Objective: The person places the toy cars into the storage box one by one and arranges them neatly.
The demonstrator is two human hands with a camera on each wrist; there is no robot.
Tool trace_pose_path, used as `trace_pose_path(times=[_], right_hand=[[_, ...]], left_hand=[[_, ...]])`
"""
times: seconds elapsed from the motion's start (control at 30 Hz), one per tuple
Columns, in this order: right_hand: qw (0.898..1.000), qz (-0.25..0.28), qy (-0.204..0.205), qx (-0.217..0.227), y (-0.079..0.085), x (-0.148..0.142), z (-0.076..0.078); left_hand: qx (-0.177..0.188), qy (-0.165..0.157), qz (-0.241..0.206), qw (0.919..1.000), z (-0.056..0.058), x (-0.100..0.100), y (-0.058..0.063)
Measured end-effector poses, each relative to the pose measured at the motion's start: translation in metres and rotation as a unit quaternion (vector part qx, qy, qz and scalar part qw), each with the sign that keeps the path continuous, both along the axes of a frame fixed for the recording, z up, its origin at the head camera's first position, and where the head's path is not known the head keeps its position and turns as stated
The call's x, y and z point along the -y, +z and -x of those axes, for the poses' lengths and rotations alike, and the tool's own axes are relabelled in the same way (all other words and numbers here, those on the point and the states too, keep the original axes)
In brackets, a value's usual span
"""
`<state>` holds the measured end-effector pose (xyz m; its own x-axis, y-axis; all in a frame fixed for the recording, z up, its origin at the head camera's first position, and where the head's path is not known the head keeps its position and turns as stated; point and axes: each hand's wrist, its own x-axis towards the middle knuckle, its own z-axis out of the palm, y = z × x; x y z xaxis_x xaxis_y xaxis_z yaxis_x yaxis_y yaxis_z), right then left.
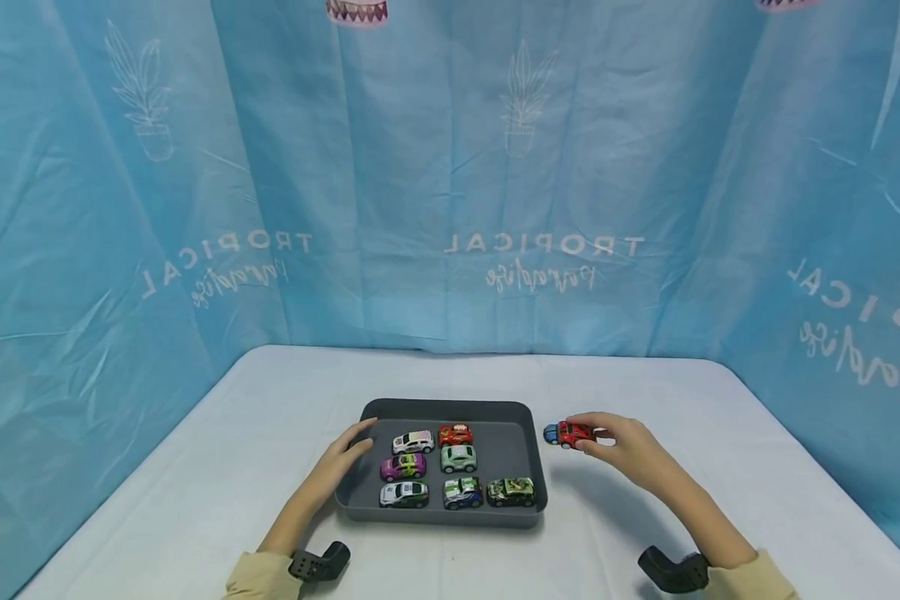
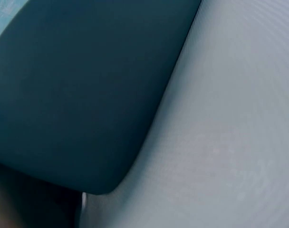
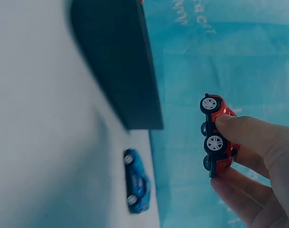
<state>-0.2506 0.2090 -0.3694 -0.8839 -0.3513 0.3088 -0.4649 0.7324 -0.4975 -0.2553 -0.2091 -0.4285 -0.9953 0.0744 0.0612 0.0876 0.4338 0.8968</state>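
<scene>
Between thumb and fingertips, my right hand (image 1: 621,446) pinches a red toy car (image 3: 220,135), its wheels facing the camera in the right wrist view. A blue toy car (image 3: 137,183) stands on the white table beyond it, beside the tray's right end. My left hand (image 1: 339,462) rests at the left rim of the dark grey tray (image 1: 506,435), with fairly straight fingers reaching over the edge. Inside the tray sit several toy cars, among them a purple one (image 1: 402,467), a pale green one (image 1: 459,458), a red one (image 1: 455,434) and a camouflage one (image 1: 512,492).
White cloth covers the table (image 1: 450,558) around the tray. A blue printed curtain (image 1: 420,167) hangs behind the table and along both sides. Each wrist carries a black camera mount, such as the one by the left sleeve (image 1: 266,577).
</scene>
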Motion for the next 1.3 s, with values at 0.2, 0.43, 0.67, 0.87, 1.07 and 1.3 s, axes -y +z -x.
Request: trace_pose_path(times=[0.2, 0.43, 0.67, 0.87, 1.07, 1.3], right_hand=[[1.0, -0.003, 0.014, -0.026, 0.01, 0.013, 0.001], [1.0, 0.006, 0.025, 0.006, 0.018, 0.032, 0.005], [0.999, 0.018, 0.043, 0.018, 0.014, 0.054, 0.011], [0.998, 0.026, 0.049, 0.029, 0.003, 0.068, 0.016], [0.998, 0.0, 0.056, 0.03, -0.01, 0.076, 0.021], [0.997, -0.059, 0.049, 0.032, -0.019, 0.084, 0.022]], left_hand=[[0.0, 0.0, 0.002, 1.0, 0.0, 0.0, 0.0], [0.002, 0.005, 0.005, 1.0, 0.001, 0.0, -0.002], [0.0, 0.004, 0.004, 1.0, 0.0, 0.0, -0.002], [-0.005, -0.007, -0.004, 1.0, -0.001, 0.0, 0.0], [-0.002, -0.002, 0.004, 1.0, 0.001, -0.001, 0.0], [-0.003, 0.005, 0.011, 0.9999, 0.001, -0.001, -0.001]])
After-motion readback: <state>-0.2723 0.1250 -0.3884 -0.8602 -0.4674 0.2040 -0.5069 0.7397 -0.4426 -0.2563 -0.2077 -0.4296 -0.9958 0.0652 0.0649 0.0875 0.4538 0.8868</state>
